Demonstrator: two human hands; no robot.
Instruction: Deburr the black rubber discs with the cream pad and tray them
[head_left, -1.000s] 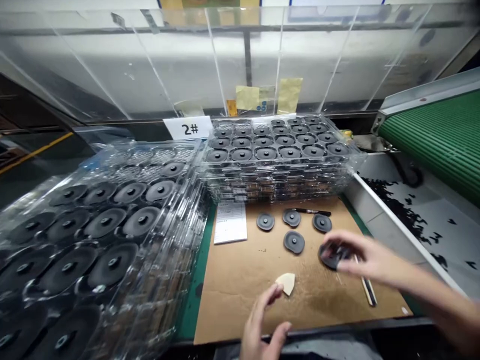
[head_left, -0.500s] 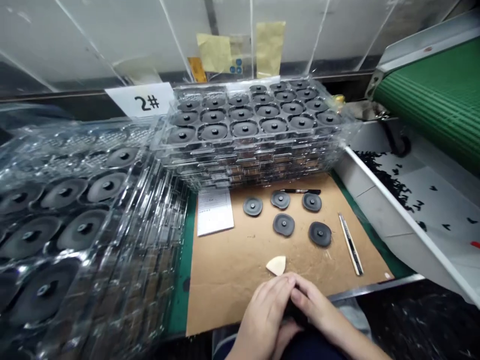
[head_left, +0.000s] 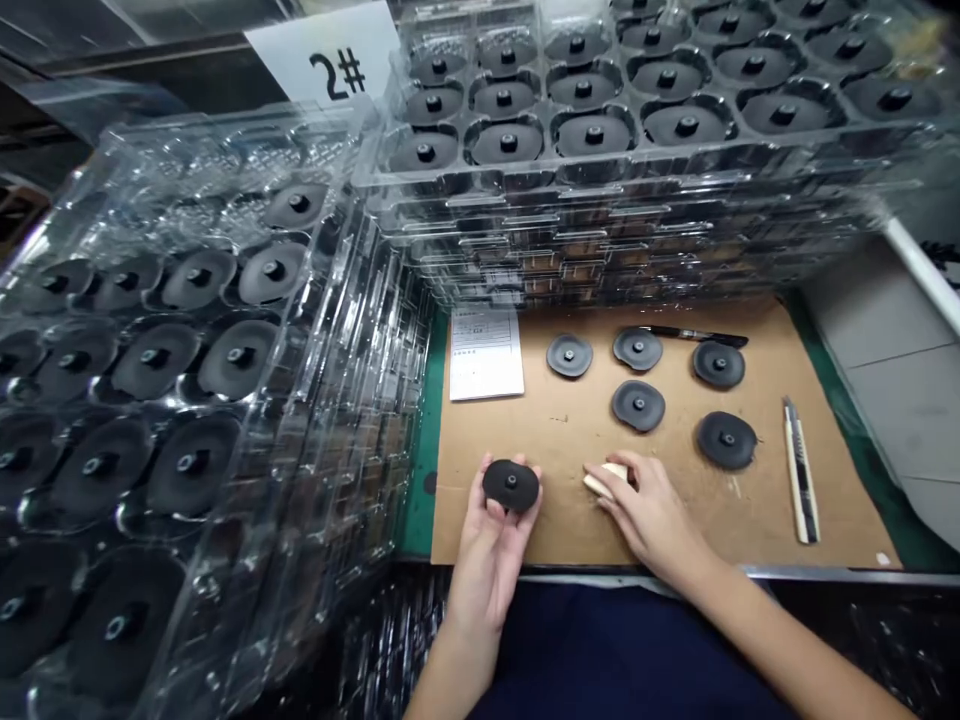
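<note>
A black rubber-looking disc with a small central stem rests in my left hand, its fingers curled round the edge and the stem facing up. To the right, my right hand pinches a cream-coloured sponge wedge just over the brown cardboard sheet. Beyond my hands lie several similar discs on the cardboard, among them one at the middle and one farther right.
Stacked clear plastic trays full of discs stand at left and along the back. A white paper pad, a black pen and a box cutter lie on the cardboard. A white bin wall rises at right.
My hands, together at the front edge before, have separated. The left now shows a disc, and the right has picked up the sponge wedge. The view has turned left and downward.
</note>
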